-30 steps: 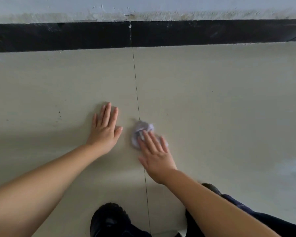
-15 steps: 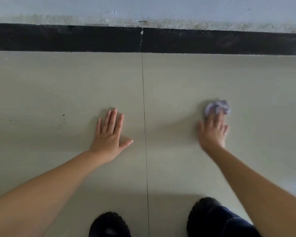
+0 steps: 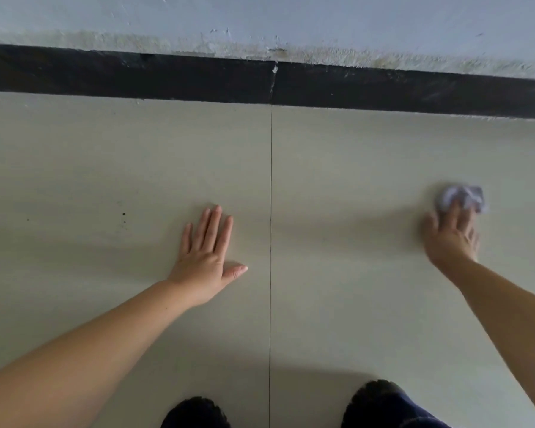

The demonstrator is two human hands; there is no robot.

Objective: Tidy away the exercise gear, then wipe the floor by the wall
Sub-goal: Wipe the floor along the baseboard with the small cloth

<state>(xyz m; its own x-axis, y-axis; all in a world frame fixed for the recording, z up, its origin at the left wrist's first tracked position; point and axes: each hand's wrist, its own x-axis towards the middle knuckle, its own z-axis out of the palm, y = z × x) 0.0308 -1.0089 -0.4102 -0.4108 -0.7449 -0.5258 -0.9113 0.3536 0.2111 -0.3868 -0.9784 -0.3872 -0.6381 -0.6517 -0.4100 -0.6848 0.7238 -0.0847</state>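
A crumpled pale lilac wipe point(image 3: 460, 196) lies on the beige tiled floor point(image 3: 337, 180) at the far right. My right hand point(image 3: 453, 236) presses on it with extended fingers; it is motion-blurred, and the wipe shows beyond the fingertips. My left hand point(image 3: 207, 257) rests flat on the floor, palm down, fingers straight, just left of the tile joint point(image 3: 271, 211). The black skirting point(image 3: 198, 78) runs along the foot of the white wall point(image 3: 291, 20) ahead. No exercise gear is in view.
Small dark specks point(image 3: 123, 214) mark the left tile. My two dark shoes point(image 3: 195, 412) and a dark trouser leg point(image 3: 393, 409) sit at the bottom edge. The wall's lower strip is scuffed and stained.
My right hand has swept the wipe rightward across the floor, from beside the tile joint to the far right. My left hand has stayed flat in place.
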